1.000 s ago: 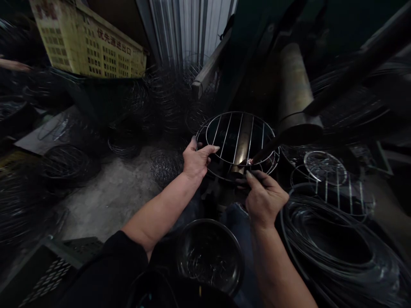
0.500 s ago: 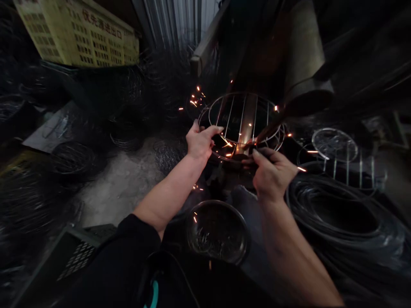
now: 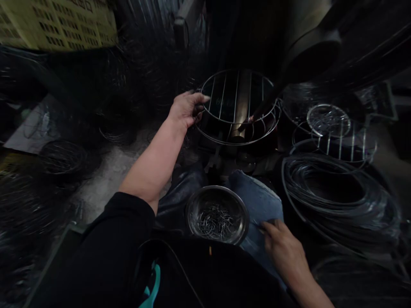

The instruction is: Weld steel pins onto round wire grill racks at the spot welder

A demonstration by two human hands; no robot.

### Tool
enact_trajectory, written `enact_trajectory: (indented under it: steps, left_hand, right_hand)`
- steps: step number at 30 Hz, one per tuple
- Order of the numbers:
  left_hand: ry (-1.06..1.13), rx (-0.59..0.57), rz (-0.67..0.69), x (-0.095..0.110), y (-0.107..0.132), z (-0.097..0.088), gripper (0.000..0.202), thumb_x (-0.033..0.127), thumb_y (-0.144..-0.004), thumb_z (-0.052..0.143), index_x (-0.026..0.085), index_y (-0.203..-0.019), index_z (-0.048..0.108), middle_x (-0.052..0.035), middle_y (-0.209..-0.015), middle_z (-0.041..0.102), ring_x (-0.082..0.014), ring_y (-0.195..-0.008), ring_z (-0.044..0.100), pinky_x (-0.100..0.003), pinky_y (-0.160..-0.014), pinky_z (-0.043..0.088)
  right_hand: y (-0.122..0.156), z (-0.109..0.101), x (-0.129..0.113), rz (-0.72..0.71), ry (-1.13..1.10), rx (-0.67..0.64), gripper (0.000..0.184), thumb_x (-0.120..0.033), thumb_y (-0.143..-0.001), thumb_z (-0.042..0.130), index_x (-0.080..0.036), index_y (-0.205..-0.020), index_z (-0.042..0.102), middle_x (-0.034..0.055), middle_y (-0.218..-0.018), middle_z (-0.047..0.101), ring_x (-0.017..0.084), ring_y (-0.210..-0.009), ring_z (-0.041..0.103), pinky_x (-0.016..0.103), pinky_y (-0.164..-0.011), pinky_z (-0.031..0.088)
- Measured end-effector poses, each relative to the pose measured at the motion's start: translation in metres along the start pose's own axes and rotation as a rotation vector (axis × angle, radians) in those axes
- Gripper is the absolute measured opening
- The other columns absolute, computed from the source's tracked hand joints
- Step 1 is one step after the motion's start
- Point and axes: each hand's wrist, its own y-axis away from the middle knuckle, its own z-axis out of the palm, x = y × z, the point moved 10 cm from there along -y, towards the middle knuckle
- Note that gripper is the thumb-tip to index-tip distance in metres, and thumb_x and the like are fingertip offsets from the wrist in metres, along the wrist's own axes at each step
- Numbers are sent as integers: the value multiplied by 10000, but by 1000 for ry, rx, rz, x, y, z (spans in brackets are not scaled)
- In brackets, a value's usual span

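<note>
My left hand [image 3: 190, 109] is closed on the left rim of a round wire rack [image 3: 236, 99], thumb on top. The rack has straight parallel bars and a double ring. It lies around a brass-coloured metal post [image 3: 241, 107], and a dark rod with a reddish tip [image 3: 252, 119] comes down against it. My right hand [image 3: 284, 248] is low over the jeans-covered thigh, right of a metal bowl [image 3: 191, 211] holding many short bent wire pieces [image 3: 215, 222]. Its fingertips are pinched together; a thin streak shows at them, too faint to name.
A coil of wire [image 3: 379, 201] lies at the right. Behind it are another wire rack [image 3: 346, 147] and a small round dish of wire bits [image 3: 328, 121]. A yellow crate [image 3: 77, 25] stands at upper left. A thick cylinder [image 3: 311, 55] hangs above the rack.
My right hand has left the rack and moved down beside the bowl. The sparks around the post are gone. My left hand still holds the rack; the view has shifted.
</note>
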Motion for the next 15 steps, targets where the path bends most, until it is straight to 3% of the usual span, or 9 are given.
enact_trajectory:
  steps: [2, 4, 8, 11, 15]
  left_hand:
    - [14, -34, 21, -1, 6, -1, 443, 27, -563, 782, 182, -944, 618, 23, -628, 565, -108, -568, 510, -221, -516, 349]
    - [61, 2, 72, -2, 18, -8, 441, 36, -574, 754, 181, -961, 600, 47, -604, 545, -90, -533, 479, -214, -493, 311]
    - [162, 23, 131, -15, 48, -13, 412, 60, -541, 769, 175, -890, 582, 74, -591, 501, -66, -498, 453, -219, -460, 258]
    - [192, 12, 174, -20, 64, -10, 427, 77, -499, 782, 177, -853, 566, 81, -647, 500, -50, -515, 469, -211, -453, 262]
    - [184, 3, 197, -20, 69, -10, 464, 114, -469, 801, 175, -867, 570, 70, -744, 508, -47, -551, 501, -207, -447, 294]
  right_hand:
    - [-5, -1, 2, -58, -112, 2, 310, -300, -865, 481, -226, -864, 782, 74, -815, 728, 201, -664, 712, 279, -575, 560]
    - [-23, -20, 0, -97, -256, 51, 272, -342, -847, 539, -223, -840, 783, 67, -787, 749, 213, -666, 727, 295, -613, 587]
    - [-81, -86, -32, -117, -448, 241, 301, -405, -849, 570, -214, -890, 799, 50, -734, 747, 196, -583, 700, 309, -623, 583]
    - [-125, -128, -68, -114, -470, 421, 305, -428, -793, 603, -206, -847, 804, 85, -814, 770, 242, -750, 738, 357, -759, 584]
    - [-171, -128, -85, 29, -628, 440, 289, -388, -735, 643, -180, -857, 803, 76, -702, 746, 249, -699, 724, 370, -712, 577]
